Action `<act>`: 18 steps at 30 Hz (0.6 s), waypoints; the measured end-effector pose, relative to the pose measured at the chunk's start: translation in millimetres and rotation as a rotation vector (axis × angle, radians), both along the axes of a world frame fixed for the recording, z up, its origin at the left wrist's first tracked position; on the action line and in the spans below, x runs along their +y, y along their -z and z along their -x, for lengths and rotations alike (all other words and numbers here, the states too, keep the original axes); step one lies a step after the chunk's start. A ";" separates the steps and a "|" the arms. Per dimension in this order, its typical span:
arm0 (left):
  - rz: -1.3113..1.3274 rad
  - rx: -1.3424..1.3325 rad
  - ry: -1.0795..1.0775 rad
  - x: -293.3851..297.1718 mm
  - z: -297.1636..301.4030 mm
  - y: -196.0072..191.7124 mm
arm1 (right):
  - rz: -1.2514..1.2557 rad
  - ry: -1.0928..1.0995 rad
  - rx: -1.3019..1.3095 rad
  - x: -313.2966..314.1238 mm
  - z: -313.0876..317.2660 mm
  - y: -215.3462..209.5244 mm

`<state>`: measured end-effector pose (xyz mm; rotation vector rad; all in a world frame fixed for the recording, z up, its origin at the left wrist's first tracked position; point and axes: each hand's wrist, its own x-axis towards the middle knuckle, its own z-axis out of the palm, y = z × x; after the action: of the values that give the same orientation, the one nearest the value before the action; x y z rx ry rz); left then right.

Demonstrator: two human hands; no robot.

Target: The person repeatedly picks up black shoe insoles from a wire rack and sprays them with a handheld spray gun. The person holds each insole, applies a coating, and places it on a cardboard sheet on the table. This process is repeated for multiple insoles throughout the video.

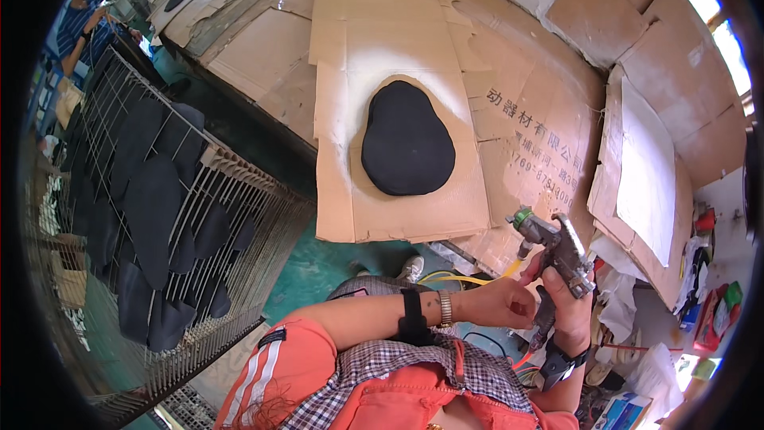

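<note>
My right hand [568,302] is wrapped round a metal spray gun [549,239] with a green ring at its nozzle. The gun is raised over the front right of the cardboard, its nozzle toward the upper left. Close beside its handle, my left hand [509,302] has curled fingers; what they grip, if anything, is hidden. A yellow hose [469,278] runs up to the gun near my left hand. Farther off, a black pear-shaped pad [407,139] lies flat on a cardboard sheet [338,211] with whitish overspray around it. Neither hand touches the pad.
At left stands a wire rack [239,183] holding several black pads [151,207]. Another person [79,28] is beyond it. Cardboard panels [676,103] wall the far right side, with a white sheet [645,167] leaning there. Plastic bags [656,374] and clutter lie at lower right.
</note>
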<state>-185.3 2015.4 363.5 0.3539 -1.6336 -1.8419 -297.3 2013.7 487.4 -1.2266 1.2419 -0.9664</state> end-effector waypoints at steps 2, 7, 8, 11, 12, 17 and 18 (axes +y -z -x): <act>-0.049 -0.027 0.032 -0.3 1.0 -2.7 | 0.001 -0.016 0.016 -1.0 3.3 -3.3; -0.033 -0.038 0.116 2.8 1.9 -5.4 | -0.052 -0.039 -0.121 1.0 5.6 -3.6; -0.019 -0.015 0.077 4.4 1.5 -5.5 | -0.065 -0.050 -0.153 2.1 5.1 -2.5; 0.033 -0.033 0.013 6.5 -0.3 -6.9 | -0.071 -0.075 -0.123 3.4 3.7 0.7; 0.030 -0.073 0.026 5.7 -0.9 -7.5 | -0.071 -0.075 -0.137 3.3 3.6 1.4; -0.018 -0.114 0.129 1.4 -6.5 -6.7 | -0.090 -0.093 -0.091 2.2 1.4 4.3; -0.021 -0.101 0.155 1.1 -7.6 -5.0 | -0.069 -0.091 -0.104 3.2 0.2 5.2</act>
<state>-177.7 2016.6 368.4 0.3426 -1.7543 -1.9856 -297.6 2016.9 482.2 -1.1546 1.1193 -0.9023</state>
